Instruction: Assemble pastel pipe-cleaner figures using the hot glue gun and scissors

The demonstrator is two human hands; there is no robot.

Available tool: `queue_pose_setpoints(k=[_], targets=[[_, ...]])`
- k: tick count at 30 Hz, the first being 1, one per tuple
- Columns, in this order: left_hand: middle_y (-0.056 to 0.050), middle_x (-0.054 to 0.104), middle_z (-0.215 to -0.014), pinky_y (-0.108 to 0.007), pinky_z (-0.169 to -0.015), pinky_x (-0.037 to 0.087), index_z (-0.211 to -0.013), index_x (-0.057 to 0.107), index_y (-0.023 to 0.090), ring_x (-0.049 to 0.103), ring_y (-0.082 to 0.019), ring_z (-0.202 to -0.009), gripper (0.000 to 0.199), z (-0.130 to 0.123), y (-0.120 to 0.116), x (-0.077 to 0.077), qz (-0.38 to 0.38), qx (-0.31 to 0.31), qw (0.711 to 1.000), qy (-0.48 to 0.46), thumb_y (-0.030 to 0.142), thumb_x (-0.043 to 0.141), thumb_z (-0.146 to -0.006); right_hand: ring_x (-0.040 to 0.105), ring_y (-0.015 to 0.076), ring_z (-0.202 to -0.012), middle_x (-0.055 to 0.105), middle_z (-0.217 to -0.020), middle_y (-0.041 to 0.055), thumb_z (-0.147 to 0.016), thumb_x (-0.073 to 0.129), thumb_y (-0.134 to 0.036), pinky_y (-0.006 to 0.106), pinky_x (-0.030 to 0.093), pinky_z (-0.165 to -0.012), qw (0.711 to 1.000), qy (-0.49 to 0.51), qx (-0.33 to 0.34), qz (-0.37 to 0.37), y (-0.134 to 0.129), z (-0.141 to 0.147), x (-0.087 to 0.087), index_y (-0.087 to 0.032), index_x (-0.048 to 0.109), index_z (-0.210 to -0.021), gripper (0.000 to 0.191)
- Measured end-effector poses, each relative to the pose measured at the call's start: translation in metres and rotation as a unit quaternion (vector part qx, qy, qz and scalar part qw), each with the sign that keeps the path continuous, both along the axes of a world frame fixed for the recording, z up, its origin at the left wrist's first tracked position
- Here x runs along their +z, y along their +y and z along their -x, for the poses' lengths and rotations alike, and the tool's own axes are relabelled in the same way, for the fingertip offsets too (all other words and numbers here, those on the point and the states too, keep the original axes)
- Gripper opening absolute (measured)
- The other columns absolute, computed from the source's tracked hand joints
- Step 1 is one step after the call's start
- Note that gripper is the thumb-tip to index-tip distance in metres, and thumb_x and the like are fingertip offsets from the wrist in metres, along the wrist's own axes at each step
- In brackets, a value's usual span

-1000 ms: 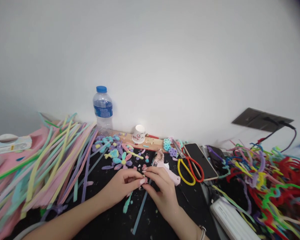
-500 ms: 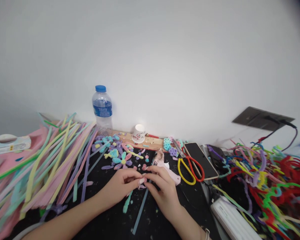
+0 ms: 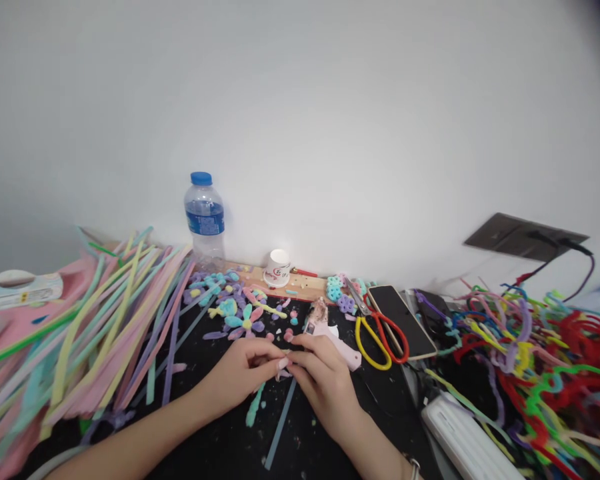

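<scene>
My left hand (image 3: 247,370) and my right hand (image 3: 323,380) meet fingertip to fingertip over the black work surface (image 3: 220,440). Both are closed in a pinch; whatever lies between the fingers is too small and hidden to name. Just beyond the fingers are small pink fuzzy pieces (image 3: 289,336). A pale pink glue gun (image 3: 337,347) lies behind my right hand, partly covered by it. Below the fingers run a teal fuzzy stem (image 3: 253,407) and a grey-blue strip (image 3: 281,427). A fuzzy flower (image 3: 247,325) with coloured petals rests beyond my left hand.
Long pastel pipe cleaners (image 3: 110,320) heap at left, beside a water bottle (image 3: 205,220). A paper cup (image 3: 279,268) stands near the wall. Scissors (image 3: 375,327) overlap a phone (image 3: 405,320) at right. Further right are a white power strip (image 3: 465,433) and tangled bright pipe cleaners (image 3: 535,373).
My right hand's fingers have curled in slightly closer around the left fingertips. The things on the table lie as before.
</scene>
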State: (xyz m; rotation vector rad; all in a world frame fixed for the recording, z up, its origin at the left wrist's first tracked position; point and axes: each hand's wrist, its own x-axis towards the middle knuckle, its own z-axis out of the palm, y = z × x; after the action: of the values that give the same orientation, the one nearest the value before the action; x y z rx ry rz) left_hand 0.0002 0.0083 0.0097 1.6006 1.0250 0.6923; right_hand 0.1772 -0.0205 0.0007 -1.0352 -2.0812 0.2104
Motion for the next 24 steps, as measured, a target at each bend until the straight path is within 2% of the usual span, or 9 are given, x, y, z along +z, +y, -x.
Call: queue_pose_setpoints(k=[24], targets=[[0.003,0.05,-0.056,-0.018,-0.042,0.027,-0.066,0.066,0.013,0.039,-0.007,-0.043,0.024,-0.0005,0.0001,-0.0003,-0.01,-0.002,1.0,-0.004,0.03,0.054,-0.078,0.056,0.0199,-0.094,0.06,-0.103,0.0091,-0.085,0.051,-0.007,0.034,0.049,-0.08,0.999,0.028,0.007,0.031,-0.0014,0.0039,-0.0023,-0.017,0.061,-0.09,0.015]])
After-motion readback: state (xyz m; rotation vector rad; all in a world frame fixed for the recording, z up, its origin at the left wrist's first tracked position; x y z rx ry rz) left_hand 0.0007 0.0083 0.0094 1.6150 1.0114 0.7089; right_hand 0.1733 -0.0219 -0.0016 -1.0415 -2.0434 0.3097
